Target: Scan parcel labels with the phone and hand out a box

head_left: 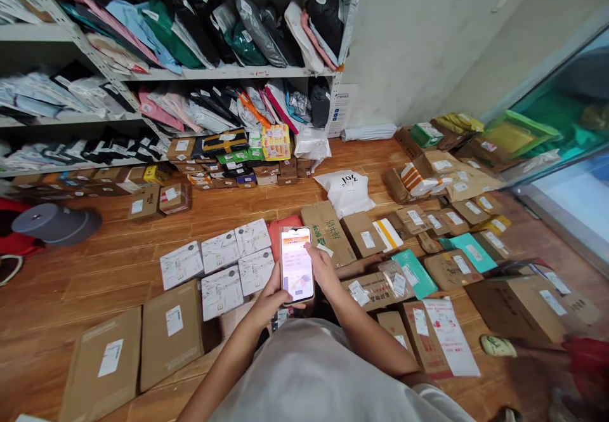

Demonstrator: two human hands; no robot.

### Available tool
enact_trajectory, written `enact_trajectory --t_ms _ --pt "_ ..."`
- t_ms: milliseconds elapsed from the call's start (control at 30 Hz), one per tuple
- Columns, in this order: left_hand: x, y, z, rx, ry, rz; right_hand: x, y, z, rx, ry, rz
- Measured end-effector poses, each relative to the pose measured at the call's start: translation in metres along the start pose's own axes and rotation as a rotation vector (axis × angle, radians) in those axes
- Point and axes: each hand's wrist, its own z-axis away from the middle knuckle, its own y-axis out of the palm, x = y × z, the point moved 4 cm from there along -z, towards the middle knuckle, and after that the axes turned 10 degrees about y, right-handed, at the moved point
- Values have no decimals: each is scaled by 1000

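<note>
A smartphone (297, 270) with a lit screen is held upright in front of my grey-white shirt. My left hand (270, 296) is closed around its lower left side, the thumb lying over the bottom of the screen. At the right edge, my right hand (323, 268) grips the phone, its thumb at the upper right of the screen; the fingers behind are hidden. White marbled boxes (221, 292) lie left of the phone, and a cardboard carton (328, 225) with green print lies just beyond it. The screen text is too small to read.
Shelves (228, 73) of bagged parcels stand along the back wall. Large cartons (171, 327) sit at front left, and labelled parcels (451, 266) cover the floor at right. A grey stool (57, 222) is at far left. Another person's foot (497, 346) shows at right.
</note>
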Motion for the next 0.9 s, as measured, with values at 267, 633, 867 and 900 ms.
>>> enact_trajectory --t_ms 267,633,867,900 --pt "0 2 4 19 32 107 8 -6 45 -122 -387 264" --pt "-9 2 9 -22 133 84 22 0 62 -27 -733 760" --pt "-11 7 7 -19 162 31 30 12 64 23 -714 842" --pt "-10 7 7 -21 144 43 31 11 64 -2 -701 790"
